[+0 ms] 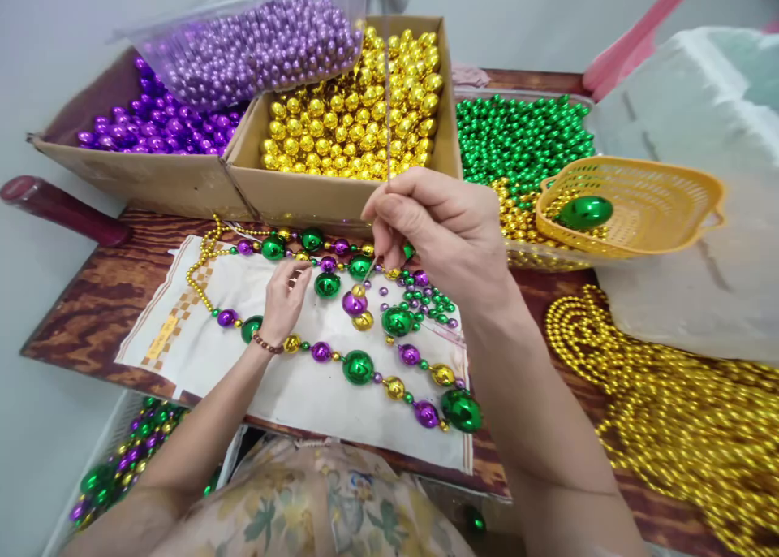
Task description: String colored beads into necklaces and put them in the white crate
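My right hand (438, 232) is raised over the white cloth (286, 395), its thumb and forefinger pinching a thin string (388, 94). The string runs upward from the pinch. Below it, a short line leads to a purple bead (354, 302) with gold beads at it. My left hand (287, 297), lower and to the left, has curled fingers beside the upper row of the bead necklace (358, 367); what they hold is unclear. Green, purple and gold beads make up the necklace, which loops around my left hand. Loose small green and purple beads (429, 301) lie under my right wrist.
Cardboard boxes hold purple beads (164, 118) and gold beads (341, 127), with a clear tub of lilac beads (261, 45) on top. Right are green beads (523, 135), a yellow basket (663, 208) and piled gold bead strands (675, 411). A crate (113, 435) stands lower left.
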Demonstrator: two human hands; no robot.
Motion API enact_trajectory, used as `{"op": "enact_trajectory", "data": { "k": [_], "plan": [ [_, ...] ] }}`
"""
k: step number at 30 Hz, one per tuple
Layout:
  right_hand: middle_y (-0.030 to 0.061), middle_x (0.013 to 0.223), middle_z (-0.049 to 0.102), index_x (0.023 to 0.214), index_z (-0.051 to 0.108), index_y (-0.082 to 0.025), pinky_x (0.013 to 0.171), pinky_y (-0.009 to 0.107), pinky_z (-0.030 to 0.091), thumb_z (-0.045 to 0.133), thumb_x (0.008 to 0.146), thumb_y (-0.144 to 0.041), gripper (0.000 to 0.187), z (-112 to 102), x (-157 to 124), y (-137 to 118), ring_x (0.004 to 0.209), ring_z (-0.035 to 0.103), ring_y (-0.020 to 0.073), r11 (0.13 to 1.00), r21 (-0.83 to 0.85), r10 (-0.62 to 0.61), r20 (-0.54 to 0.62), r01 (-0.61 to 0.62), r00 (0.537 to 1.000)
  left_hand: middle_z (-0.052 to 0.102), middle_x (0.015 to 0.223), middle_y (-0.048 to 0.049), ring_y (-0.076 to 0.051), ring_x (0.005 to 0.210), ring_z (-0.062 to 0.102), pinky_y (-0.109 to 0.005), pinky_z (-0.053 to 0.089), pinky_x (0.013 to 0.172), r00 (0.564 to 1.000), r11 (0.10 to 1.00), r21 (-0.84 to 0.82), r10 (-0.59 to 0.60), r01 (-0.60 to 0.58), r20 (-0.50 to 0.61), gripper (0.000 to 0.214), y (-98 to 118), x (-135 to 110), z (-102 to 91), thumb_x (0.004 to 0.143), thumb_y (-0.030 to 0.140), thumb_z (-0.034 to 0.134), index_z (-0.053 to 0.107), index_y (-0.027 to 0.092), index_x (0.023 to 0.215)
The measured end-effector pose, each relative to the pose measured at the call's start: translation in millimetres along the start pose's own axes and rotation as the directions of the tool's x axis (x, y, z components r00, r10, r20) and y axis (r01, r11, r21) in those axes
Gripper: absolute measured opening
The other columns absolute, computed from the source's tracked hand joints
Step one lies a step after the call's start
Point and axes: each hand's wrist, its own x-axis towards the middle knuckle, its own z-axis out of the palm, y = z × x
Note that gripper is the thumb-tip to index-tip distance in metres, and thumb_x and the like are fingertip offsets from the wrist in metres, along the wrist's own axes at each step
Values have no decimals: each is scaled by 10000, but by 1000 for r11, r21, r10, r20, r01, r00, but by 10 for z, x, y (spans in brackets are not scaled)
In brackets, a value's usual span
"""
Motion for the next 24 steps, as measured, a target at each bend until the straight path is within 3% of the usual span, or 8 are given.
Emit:
{"op": "enact_trajectory", "data": {
  "k": [3,6,9,11,14,18,22,24],
  "plan": [
    [-41,613,591,819,635,-184,411,145,446,615,955,-448,298,32,-6,15,461,542,42,1000,-12,-4,67,5,998,645,1131,-87,-204,1030,616,-338,497,890,981,969,-168,191,-181,46,275,327,6,94,988,378,514,637,206,1163],
    [-40,604,580,794,625,-178,417,146,442,620,949,-466,327,88,7,22,472,526,44,999,-28,-33,78,35,996,645,1191,-94,-222,1097,601,-361,479,949,869,894,-244,431,-376,242,311,623,24,268,979,388,541,620,215,1224],
    [-43,609,592,795,620,-189,418,163,442,619,969,-352,239,104,41,-64,468,533,56,997,-40,-71,-15,71,997,672,1137,-100,-218,1080,607,-370,471,954,793,880,-264,471,-395,385,240,670,6,457,986,331,535,668,191,1128],
    [-51,604,593,798,615,-199,394,176,414,583,988,-252,200,82,74,-164,439,525,57,991,-29,-134,-119,131,984,687,1099,-104,-208,1052,620,-371,474,945,803,904,-274,419,-327,425,234,575,-42,546,1004,301,494,688,182,1059],
    [-44,624,598,781,619,-207,378,193,365,566,992,-221,218,30,131,-296,445,521,60,975,-57,-223,-266,216,938,703,1037,-100,-196,998,640,-353,481,922,859,945,-256,298,-203,416,267,411,-137,588,1010,317,479,702,177,966],
    [-30,654,616,768,622,-210,403,198,388,567,993,-257,236,-18,186,-334,475,537,74,968,-117,-246,-296,220,923,721,962,-84,-183,918,664,-310,502,847,918,953,-304,127,-7,376,319,433,-174,541,1007,377,478,711,171,935],
    [-41,632,616,787,624,-210,406,191,397,602,980,-300,215,-45,151,-283,441,521,66,971,-106,-233,-263,212,936,734,867,-69,-170,815,680,-282,528,762,923,925,-370,72,80,379,351,654,-55,550,979,433,524,718,159,876],
    [-44,619,611,793,629,-203,398,189,385,612,977,-323,220,-82,98,-267,430,523,61,973,-99,-229,-266,210,936,737,841,-67,-169,790,683,-278,533,738,892,921,-379,97,87,442,350,740,-3,574,961,445,552,719,155,859]
  ]
}}
